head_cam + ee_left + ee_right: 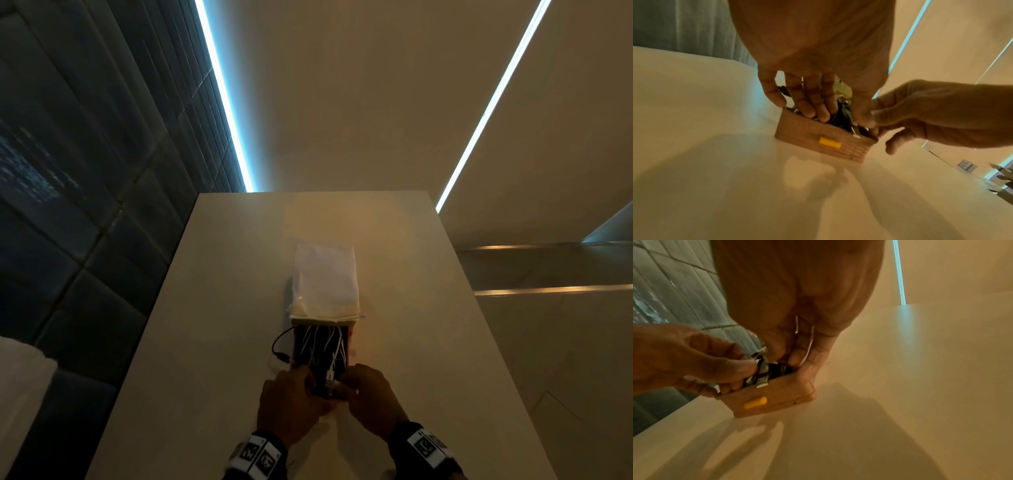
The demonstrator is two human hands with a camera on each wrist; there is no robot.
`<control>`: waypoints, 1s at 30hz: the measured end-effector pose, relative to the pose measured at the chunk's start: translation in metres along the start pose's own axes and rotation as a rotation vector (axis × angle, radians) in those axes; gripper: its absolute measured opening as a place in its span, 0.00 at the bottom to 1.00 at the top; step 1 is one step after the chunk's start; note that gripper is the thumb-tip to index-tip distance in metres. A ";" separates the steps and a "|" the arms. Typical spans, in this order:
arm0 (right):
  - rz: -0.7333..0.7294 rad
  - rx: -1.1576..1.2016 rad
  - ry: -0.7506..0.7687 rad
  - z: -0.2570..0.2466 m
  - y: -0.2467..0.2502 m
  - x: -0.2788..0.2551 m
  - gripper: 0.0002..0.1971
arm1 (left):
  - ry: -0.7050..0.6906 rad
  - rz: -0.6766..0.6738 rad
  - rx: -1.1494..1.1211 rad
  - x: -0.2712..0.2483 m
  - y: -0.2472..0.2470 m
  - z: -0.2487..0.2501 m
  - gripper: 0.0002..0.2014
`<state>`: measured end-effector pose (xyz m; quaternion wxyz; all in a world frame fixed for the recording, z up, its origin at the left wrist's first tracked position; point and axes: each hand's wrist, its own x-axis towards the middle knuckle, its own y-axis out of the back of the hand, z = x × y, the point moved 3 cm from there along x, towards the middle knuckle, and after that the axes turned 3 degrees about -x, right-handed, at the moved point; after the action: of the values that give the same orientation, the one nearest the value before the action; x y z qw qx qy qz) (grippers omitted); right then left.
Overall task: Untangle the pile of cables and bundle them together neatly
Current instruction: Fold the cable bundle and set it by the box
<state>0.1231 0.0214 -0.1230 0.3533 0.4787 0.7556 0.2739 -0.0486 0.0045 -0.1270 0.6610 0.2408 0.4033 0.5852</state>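
A narrow tan box [818, 129] with a yellow catch [755, 402] stands on the white table [205, 342]. It holds tangled white and black cables [320, 346]. A white bag [323, 277] covers its far half. A black cable [278, 342] loops out over the left wall. Both hands meet at the box's near end. My left hand [301, 380] has its fingers [809, 112] dipped inside and pinches plug ends [761, 369]. My right hand [346, 383] pinches cables at the right corner, a thin white cable [810, 344] running between its fingers [797, 356].
A dark tiled wall [68, 205] runs along the table's left edge. Something pale and white [20, 394] sits low at the left. Beyond the table's right edge are floor and steps [548, 274]. Bare tabletop lies on both sides of the box.
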 end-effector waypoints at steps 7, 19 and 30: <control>-0.065 -0.107 -0.036 -0.003 -0.009 0.007 0.04 | 0.023 0.095 -0.020 0.003 0.000 0.000 0.12; -0.087 0.152 -0.137 0.001 0.008 0.014 0.16 | 0.450 0.300 -0.527 0.021 0.039 -0.052 0.11; -0.054 -0.045 -0.174 0.003 -0.009 0.027 0.18 | 0.359 0.184 -0.474 0.060 0.030 -0.043 0.09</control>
<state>0.1127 0.0428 -0.1386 0.4356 0.4721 0.7282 0.2387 -0.1015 0.0623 -0.1424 0.5611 0.0081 0.3422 0.7537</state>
